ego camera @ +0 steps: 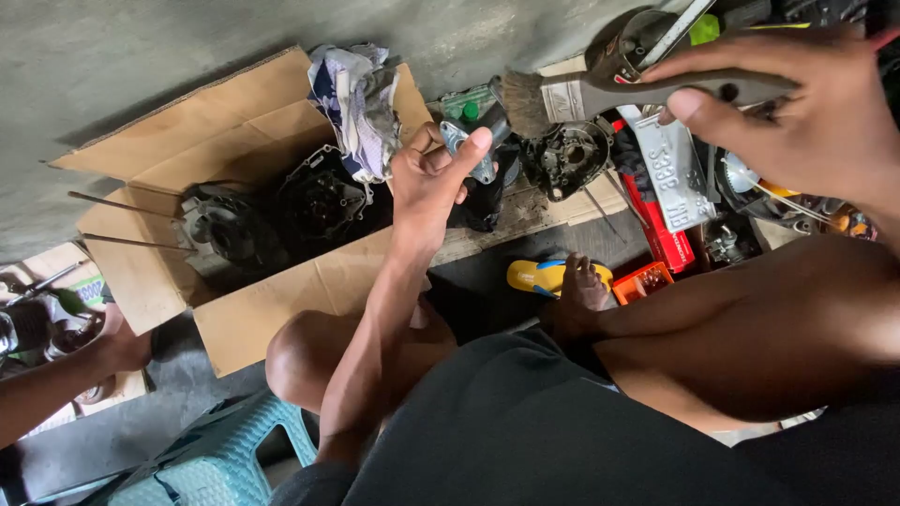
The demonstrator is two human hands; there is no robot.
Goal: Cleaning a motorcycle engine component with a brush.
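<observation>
- left hand (433,183) was raised over the flattened brown cardboard sheet (234,131), fingers and thumb pinched on a small grey metal engine part (480,159).
- right hand (797,108) was up at the top right, fingers closed around the dark handle of a wide paintbrush with pale bristles and a metal ferrule (562,96).
- brush bristles pointed left, sitting just above and to the right of the small metal part; contact between the two couldn't be told.
- two dark greasy engine casings (272,220) lay on the cardboard, left of the left hand.
- crumpled blue-and-white rag (356,103) lay at the cardboard's top edge, just beside the left hand.
- another dark round engine cover (567,157) lay on the floor below the brush.
- grey metal plate (673,173) and a red box (666,239) sat right of that cover.
- yellow sandal (544,275) was under the person's foot, small orange tray (642,281) just beside it.
- light blue plastic stool (220,459) was at the bottom left.
- another person's hand (127,347) was at the left edge, well apart from both hands.
</observation>
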